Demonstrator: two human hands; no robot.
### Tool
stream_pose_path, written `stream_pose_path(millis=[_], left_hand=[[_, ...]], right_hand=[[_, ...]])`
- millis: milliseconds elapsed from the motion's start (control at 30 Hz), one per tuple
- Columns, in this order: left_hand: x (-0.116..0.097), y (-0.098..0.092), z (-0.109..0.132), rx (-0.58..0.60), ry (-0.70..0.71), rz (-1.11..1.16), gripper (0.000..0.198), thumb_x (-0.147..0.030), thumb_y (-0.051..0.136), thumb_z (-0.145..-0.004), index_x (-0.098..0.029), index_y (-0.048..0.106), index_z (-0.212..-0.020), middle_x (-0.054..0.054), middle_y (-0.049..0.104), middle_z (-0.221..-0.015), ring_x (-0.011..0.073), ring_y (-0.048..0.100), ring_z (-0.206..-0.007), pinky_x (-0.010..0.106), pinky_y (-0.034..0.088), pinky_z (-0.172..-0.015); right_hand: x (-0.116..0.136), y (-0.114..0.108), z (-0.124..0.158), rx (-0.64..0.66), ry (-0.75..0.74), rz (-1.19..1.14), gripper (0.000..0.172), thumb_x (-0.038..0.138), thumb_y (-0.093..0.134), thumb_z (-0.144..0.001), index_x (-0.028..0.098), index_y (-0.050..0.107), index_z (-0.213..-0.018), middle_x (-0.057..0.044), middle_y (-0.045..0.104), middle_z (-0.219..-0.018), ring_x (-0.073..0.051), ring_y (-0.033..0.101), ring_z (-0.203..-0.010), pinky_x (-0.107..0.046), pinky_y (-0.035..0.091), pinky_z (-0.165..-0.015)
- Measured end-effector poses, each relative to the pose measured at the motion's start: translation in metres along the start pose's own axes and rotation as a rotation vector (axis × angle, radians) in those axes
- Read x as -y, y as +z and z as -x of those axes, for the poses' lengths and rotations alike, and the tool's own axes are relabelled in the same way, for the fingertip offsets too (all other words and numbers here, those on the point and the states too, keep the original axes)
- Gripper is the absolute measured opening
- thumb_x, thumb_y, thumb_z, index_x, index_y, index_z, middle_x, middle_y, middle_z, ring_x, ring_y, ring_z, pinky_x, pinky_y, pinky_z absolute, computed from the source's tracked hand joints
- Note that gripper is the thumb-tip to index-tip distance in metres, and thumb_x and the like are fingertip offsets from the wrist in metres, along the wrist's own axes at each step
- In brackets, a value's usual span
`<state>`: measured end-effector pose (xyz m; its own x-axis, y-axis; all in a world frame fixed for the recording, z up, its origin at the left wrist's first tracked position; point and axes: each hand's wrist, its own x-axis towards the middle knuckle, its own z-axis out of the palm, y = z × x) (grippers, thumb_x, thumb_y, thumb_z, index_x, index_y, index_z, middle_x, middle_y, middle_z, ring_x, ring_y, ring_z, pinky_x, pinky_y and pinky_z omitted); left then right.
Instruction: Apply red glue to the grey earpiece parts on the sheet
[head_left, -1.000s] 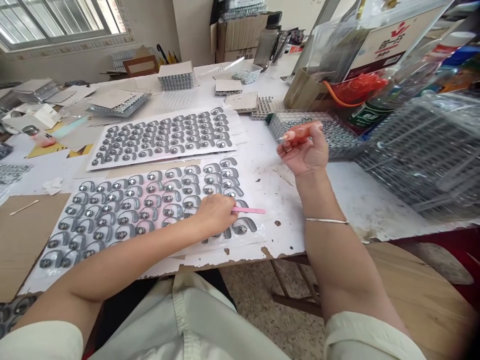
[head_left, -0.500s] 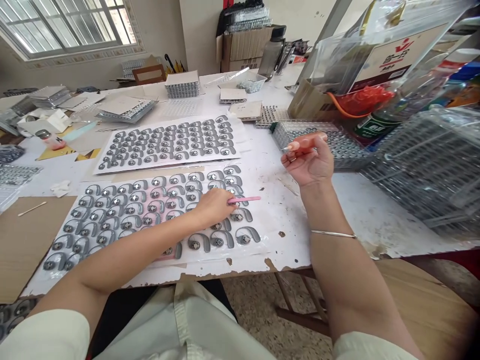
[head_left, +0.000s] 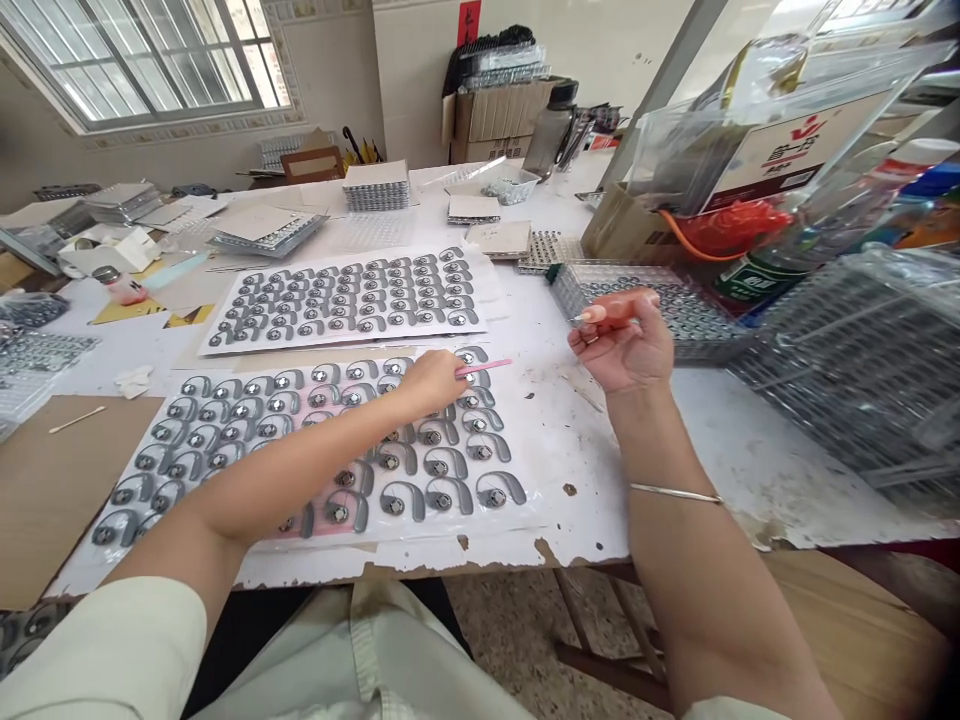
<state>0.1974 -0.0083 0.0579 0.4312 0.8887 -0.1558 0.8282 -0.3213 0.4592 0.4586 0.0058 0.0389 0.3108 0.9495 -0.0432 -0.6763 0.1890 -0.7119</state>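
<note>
My left hand (head_left: 429, 383) is closed around a thin pink stick (head_left: 489, 367), whose tip pokes out to the right over the top right corner of the near sheet (head_left: 529, 455). That sheet carries several grey ear-hook parts (head_left: 397, 497) in rows. My right hand (head_left: 626, 340) is raised to the right of the sheet, fingers pinched on a slim metal tool (head_left: 579, 318) that points left. A thin bangle (head_left: 675, 491) circles my right wrist.
A second sheet of grey parts (head_left: 349, 297) lies further back. A clear tray of small parts (head_left: 679, 300) sits behind my right hand, with stacked clear trays (head_left: 855, 350) at the right. Brown cardboard (head_left: 37, 480) with a small wooden stick lies at left. The table's chipped front edge (head_left: 465, 555) is near me.
My left hand has moved with the pink stick from the sheet's lower right rows up to its top right corner. My right hand has kept its pinch.
</note>
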Motion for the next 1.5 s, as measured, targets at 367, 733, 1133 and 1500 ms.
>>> stream_pose_path(millis=[367,733,1133,1500], left_hand=[[0.007,-0.011,-0.045,-0.051,-0.002,-0.032,0.016,-0.031,0.062,-0.075,-0.017,0.066,-0.08,0.005,0.064,-0.077,0.0179,0.057,-0.07,0.025,0.037,-0.057],[0.009,-0.005,-0.056,-0.034,0.072,-0.087,0.013,-0.026,0.062,-0.073,-0.014,0.066,-0.078,0.007,0.065,-0.081,0.0186,0.058,-0.075,0.025,0.04,-0.061],[0.025,-0.061,-0.014,-0.331,0.049,0.308,0.028,-0.04,0.052,-0.088,-0.013,0.061,-0.089,0.0,0.053,-0.071,0.0096,0.047,-0.063,0.021,0.036,-0.059],[0.112,-0.122,0.136,-0.424,0.056,0.958,0.014,-0.02,0.051,-0.084,-0.014,0.062,-0.09,0.001,0.053,-0.074,0.0075,0.051,-0.063,0.021,0.046,-0.065]], right_hand=[[0.003,0.002,0.0,-0.056,0.011,-0.036,0.026,0.042,0.053,-0.079,0.016,0.055,-0.076,-0.003,0.06,-0.062,-0.012,0.052,-0.047,-0.029,0.054,-0.047],[0.004,-0.002,-0.001,-0.032,-0.009,-0.033,0.032,0.041,0.044,-0.084,0.014,0.056,-0.075,-0.004,0.061,-0.066,-0.011,0.049,-0.048,-0.029,0.054,-0.049],[-0.012,0.004,-0.001,-0.01,0.044,0.088,0.029,0.042,0.055,-0.077,0.015,0.057,-0.068,-0.007,0.06,-0.061,-0.012,0.049,-0.045,-0.029,0.053,-0.044],[-0.023,0.003,-0.001,-0.058,0.038,0.198,0.025,0.037,0.051,-0.075,0.018,0.054,-0.059,-0.008,0.061,-0.06,-0.013,0.051,-0.043,-0.028,0.052,-0.041]])
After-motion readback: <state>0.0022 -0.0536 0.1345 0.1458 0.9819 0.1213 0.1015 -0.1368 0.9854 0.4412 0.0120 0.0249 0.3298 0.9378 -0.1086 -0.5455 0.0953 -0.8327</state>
